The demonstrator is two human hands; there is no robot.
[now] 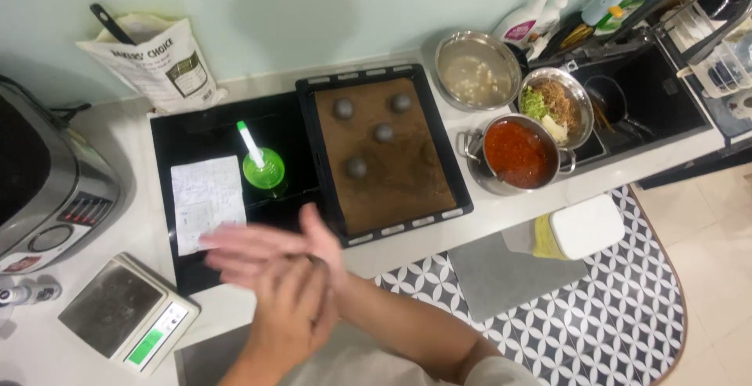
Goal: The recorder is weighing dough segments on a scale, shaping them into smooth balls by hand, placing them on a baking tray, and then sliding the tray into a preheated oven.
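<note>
While we roll something unseen between flat left hand (294, 312) and blurred right hand (262, 249) at the counter's front edge, four dark balls (372, 131) already sit on the baking tray (313, 151), most of it unfilled.

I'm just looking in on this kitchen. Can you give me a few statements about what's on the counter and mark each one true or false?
1. Four dark dough balls lie on the black baking tray. True.
2. The pot beside the tray holds a red sauce. True.
3. The left hand and right hand are far apart, one at each end of the counter. False: they are pressed together, palm on palm, in front of the tray.
4. The green cup lies tipped over on the digital scale. False: it stands upright on the black cooktop, next to a sheet of paper.
</note>
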